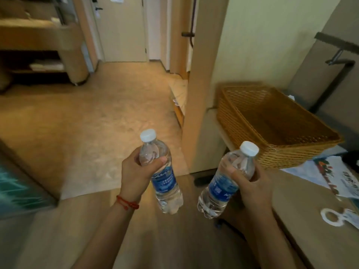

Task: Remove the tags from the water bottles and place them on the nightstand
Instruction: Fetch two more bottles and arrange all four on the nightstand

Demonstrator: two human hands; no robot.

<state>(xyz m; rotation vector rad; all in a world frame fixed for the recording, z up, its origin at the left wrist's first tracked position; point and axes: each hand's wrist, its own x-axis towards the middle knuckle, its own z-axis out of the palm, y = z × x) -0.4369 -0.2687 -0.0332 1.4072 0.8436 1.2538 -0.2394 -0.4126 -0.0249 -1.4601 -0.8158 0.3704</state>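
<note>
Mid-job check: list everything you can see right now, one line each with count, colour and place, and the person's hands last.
water bottles: 2, clear with blue labels and white caps, one in each hand, left bottle, right bottle
wicker basket: 1, golden brown, on the surface at right, beyond the right bottle
printed paper: 1, white with coloured print, on the wooden surface at far right
white ring-shaped tag: 1, white, lying on the wooden surface at lower right
door: 1, beige, end of the hallway
shelf unit: 1, tan, upper left
red string bracelet: 1, on the left wrist
left hand: grips the left bottle near its neck
right hand: grips the right bottle near its neck
</note>
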